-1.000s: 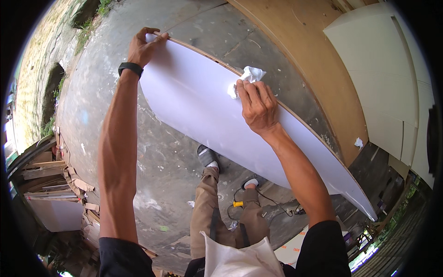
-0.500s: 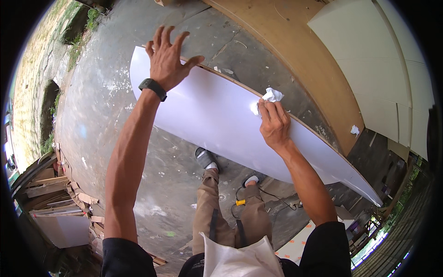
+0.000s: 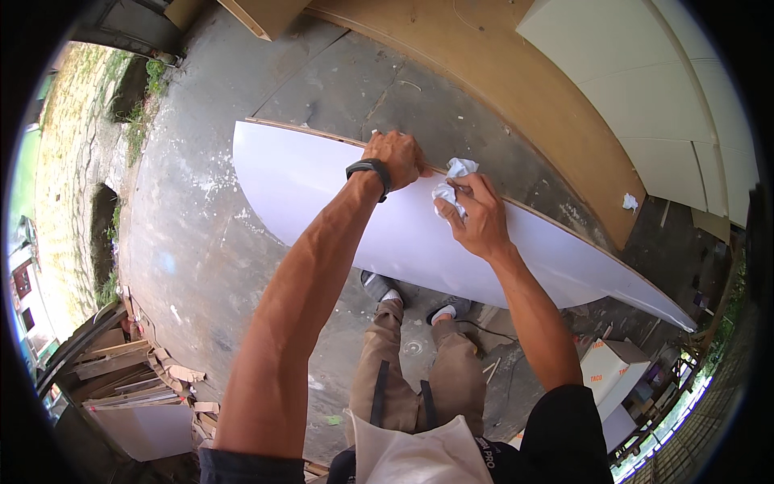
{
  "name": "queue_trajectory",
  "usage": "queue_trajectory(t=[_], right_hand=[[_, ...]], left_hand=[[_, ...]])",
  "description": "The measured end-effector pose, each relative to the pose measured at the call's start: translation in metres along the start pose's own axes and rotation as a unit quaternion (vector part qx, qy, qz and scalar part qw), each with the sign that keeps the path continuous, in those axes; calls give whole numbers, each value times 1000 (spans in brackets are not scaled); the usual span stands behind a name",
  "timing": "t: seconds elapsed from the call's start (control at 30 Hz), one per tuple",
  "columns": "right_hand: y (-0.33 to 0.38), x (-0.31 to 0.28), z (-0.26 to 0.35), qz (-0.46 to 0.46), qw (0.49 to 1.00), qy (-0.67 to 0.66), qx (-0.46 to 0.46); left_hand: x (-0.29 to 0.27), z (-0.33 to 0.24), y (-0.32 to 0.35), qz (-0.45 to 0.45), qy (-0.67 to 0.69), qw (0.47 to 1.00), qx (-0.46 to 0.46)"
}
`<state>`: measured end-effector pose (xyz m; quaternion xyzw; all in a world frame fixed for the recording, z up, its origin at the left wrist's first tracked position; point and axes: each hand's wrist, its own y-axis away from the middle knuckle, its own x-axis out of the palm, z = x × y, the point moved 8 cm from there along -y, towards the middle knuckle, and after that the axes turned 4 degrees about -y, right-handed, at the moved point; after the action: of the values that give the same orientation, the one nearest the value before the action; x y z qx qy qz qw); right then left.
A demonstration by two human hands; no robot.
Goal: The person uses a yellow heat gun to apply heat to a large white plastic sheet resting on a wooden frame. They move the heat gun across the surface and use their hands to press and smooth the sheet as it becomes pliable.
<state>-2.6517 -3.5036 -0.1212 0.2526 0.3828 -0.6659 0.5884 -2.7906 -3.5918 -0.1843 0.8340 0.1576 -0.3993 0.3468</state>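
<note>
A long white panel (image 3: 298,177) with a brown wood edge stands on its side in front of my legs, glossy face toward me. My left hand (image 3: 393,155), with a black watch on the wrist, is closed over its top edge near the middle; the fingertips are hidden behind it. Just to the right, my right hand (image 3: 482,216) pinches a crumpled white cloth or tissue (image 3: 446,198) against the panel close to that edge. Part of the wad (image 3: 462,167) sticks up above the fingers.
Beyond the panel, a large brown board (image 3: 556,121) and pale sheets (image 3: 653,89) lean at the right. Another white crumpled scrap (image 3: 630,202) lies beside them. Wood offcuts (image 3: 129,363) are piled at the lower left. A cable (image 3: 488,329) runs by my feet, near a white box (image 3: 617,367).
My left hand has come down from its spread position over the panel's left end and closed on the top edge beside my right hand. The right hand keeps the wad. The whole view has shifted.
</note>
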Motion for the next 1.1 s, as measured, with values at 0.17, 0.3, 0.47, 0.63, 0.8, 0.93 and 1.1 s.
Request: queue_trajectory(t=[0.17, 0.3, 0.47, 0.63, 0.8, 0.93, 1.1], right_hand=[[2, -16, -25, -1, 994, -17, 111], [-3, -4, -52, 44, 979, 39, 193], [10, 3, -63, 38, 979, 47, 193], [68, -56, -105, 20, 961, 102, 256], [147, -125, -165, 67, 942, 145, 295], [156, -133, -183, 87, 941, 135, 299], [163, -136, -181, 12, 951, 122, 283]], left_hand=[[2, 0, 6, -5, -3, 1000, 10], [-1, -7, 0, -12, 8, 1000, 13], [4, 0, 2, 6, 39, 999, -19], [8, 4, 2, 15, 62, 998, -29], [6, 1, 6, 2, 67, 997, -27], [5, -11, 1, -4, 58, 998, -5], [13, -51, -8, 21, -26, 996, 81]])
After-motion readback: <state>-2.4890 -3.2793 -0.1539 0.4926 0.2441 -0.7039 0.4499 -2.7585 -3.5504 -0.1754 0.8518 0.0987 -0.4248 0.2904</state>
